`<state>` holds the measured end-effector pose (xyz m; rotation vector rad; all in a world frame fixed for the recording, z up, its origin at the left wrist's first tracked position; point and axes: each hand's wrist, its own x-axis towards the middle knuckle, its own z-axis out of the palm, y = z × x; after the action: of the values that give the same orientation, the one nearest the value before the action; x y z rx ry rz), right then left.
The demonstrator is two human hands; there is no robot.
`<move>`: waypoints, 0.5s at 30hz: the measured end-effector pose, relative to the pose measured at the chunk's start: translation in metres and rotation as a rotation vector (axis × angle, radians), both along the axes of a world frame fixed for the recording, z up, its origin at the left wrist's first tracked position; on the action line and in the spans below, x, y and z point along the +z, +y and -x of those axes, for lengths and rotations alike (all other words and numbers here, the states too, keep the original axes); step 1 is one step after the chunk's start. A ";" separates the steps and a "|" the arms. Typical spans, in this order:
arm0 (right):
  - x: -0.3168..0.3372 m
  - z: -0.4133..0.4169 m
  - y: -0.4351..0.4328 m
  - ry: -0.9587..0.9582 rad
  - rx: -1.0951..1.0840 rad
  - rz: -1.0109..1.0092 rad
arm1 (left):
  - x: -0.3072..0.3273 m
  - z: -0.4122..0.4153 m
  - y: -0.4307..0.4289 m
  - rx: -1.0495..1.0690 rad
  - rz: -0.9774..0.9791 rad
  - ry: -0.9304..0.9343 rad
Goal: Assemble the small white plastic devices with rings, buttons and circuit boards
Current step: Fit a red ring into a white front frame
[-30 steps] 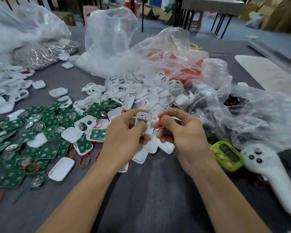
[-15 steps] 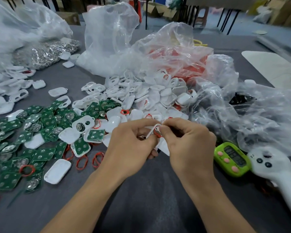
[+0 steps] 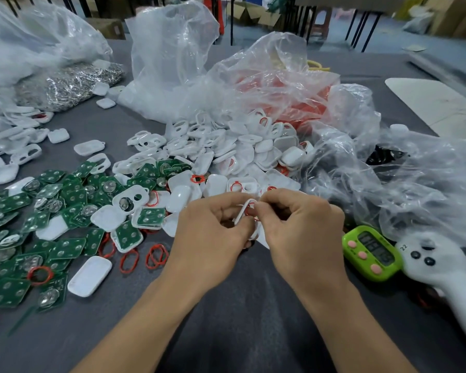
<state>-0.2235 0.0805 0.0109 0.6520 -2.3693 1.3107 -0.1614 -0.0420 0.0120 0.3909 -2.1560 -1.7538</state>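
My left hand [image 3: 213, 230] grips 1 white plastic shell [image 3: 242, 211]; my right hand [image 3: 299, 227] pinches its thin red ring [image 3: 254, 218]. Most green circuit boards [image 3: 65, 249] lie unassembled.

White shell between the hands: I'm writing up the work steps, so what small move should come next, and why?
Probably press the red ring into the white shell with the right hand while the left hand holds the shell steady. The shell stands edge-on between both hands, and the ring shows at the right fingertips, seemingly not fully seated.
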 end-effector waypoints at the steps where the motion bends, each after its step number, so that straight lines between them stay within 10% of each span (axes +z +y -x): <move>1: 0.000 0.001 0.001 -0.008 0.009 -0.002 | 0.001 -0.001 0.000 -0.013 -0.016 -0.003; 15: 0.003 0.003 0.003 -0.064 0.083 0.152 | 0.004 0.004 0.000 -0.170 -0.725 -0.031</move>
<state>-0.2265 0.0831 0.0138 0.6788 -2.2855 1.5510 -0.1656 -0.0419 0.0158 0.4081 -1.5322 -2.6099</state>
